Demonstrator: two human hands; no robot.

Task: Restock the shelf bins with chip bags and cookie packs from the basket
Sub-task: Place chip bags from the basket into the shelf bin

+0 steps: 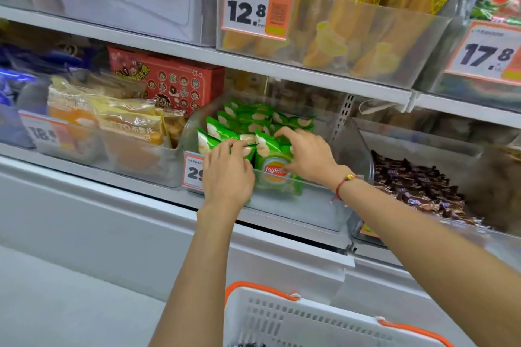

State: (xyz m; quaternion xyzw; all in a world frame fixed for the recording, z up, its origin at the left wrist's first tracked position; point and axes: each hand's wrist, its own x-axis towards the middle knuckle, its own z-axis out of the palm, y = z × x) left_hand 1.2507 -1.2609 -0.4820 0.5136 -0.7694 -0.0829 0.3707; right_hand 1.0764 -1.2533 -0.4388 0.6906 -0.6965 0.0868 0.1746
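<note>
Left hand (227,175) and right hand (306,156) both grip small green foil chip bags (275,175) with curled fingers inside the clear plastic shelf bin (324,205)

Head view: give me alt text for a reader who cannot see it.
Both hands, left hand and right hand, grip green chip bags in a clear shelf bin. A white basket with orange handles sits below; chocolate packs fill the bin to the right.
</note>
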